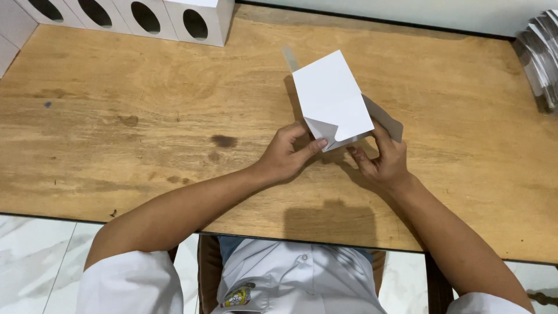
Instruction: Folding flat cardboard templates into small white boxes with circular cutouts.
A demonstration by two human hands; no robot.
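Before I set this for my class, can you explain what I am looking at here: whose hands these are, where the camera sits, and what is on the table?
There is one picture, taken from a camera worn on a person's head, looking down at their own bare hands. The left hand and right hand both hold a white cardboard box that is partly folded, their fingers at its near flaps. It rests on a worn wooden table. At the far left stands a row of finished white boxes with oval windows. At the far right edge lies a stack of flat sheets, probably unfolded boxes.
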